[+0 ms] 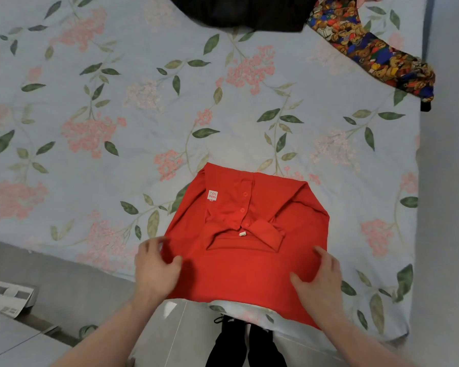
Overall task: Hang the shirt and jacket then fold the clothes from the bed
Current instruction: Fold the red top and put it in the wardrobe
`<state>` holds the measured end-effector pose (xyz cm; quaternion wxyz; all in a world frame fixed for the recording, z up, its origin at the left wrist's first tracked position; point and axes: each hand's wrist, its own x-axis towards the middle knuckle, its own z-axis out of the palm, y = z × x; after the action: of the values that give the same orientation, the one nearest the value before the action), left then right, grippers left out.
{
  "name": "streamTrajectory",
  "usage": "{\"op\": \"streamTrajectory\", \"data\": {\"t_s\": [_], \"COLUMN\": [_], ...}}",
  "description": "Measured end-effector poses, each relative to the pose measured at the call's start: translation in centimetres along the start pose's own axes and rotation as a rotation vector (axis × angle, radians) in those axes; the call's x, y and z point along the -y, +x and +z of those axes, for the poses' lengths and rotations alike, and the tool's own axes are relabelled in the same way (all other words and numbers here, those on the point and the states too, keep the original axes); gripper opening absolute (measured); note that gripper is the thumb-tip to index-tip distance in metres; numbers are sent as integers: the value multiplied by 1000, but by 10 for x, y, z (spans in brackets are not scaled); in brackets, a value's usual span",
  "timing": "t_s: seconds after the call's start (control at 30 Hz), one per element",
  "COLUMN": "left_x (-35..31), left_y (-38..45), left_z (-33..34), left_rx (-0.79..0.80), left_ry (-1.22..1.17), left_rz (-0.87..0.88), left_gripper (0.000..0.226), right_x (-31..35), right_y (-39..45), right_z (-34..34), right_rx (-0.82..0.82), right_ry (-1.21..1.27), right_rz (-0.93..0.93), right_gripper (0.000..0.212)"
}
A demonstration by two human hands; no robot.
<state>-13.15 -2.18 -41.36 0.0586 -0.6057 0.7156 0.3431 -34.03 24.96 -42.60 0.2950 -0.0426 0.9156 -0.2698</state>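
At the bed's near edge, the left hand pinches the folded red polo shirt at one side while the right hand lies on the other, fingers loosely spread. Fold neatly by keeping both sides level. Beyond the polo lie a dark garment and a patterned one.

A red polo shirt lies partly folded, collar and button placket up, at the near edge of a floral-sheeted bed, its sides between the fingers of both hands. Far beyond the fingertips lie a black garment and a bear-print garment.
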Motion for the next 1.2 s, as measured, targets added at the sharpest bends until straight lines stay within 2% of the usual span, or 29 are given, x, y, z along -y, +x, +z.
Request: {"op": "streamTrajectory", "data": {"t_s": [0.07,0.13,0.17,0.23,0.3,0.37,0.5,0.6,0.67,0.8,0.9,1.0,1.1,1.2], "left_x": [25,38,41,42,40,32,4,-20,-39,-83,-115,-136,-150,-156], "left_y": [-9,-20,-24,-29,-32,-36,-41,-39,-31,1,29,63,92,104], "left_z": [-4,-5,-4,-1,1,1,-14,-31,-44,-63,-66,-62,-56,-43], "left_rx": [68,134,145,169,212,240,150,89,66,41,72,69,32,71], "left_ry": [27,-65,-132,-251,-297,-335,-556,-678,-763,-902,-949,-991,-1032,-931], "left_rz": [-222,-348,-386,-463,-489,-471,-483,-420,-370,-309,-291,-321,-335,-288], "left_gripper": [75,91,89,64,37,18,13,11,10,31,28,26,30,56], "right_x": [-23,-37,-41,-42,-40,-35,-7,25,45,79,100,112,119,127], "right_y": [-12,-21,-23,-26,-27,-26,-25,-17,-4,39,78,112,131,132], "right_z": [-8,-14,-15,-18,-21,-25,-45,-63,-75,-91,-96,-93,-85,-73], "right_rx": [24,76,105,171,252,286,228,200,199,217,207,185,135,48], "right_ry": [-62,-36,15,63,59,140,413,619,757,1071,1217,1248,1211,1150], "right_rz": [167,308,369,470,504,515,533,523,546,596,610,636,643,583], "right_gripper": [91,91,86,64,37,25,13,4,6,6,14,12,28,28]}}
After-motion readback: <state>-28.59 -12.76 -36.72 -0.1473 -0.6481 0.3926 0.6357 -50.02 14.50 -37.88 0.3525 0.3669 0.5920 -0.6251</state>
